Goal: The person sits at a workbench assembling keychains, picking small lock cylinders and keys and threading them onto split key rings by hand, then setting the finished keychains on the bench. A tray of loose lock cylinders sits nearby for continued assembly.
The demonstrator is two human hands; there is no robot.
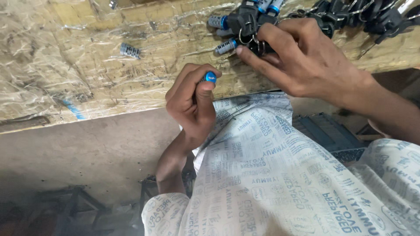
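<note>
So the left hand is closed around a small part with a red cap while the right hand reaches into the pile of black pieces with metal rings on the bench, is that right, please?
Not quite: the cap is blue, not red. The head view shows the left hand closed around a small part with a blue cap, while the right hand reaches into the pile of black pieces with metal rings on the bench.

Pale short-sleeved shirt with blue-grey printed lettering all over, apparently cotton; bare forearms.
</note>
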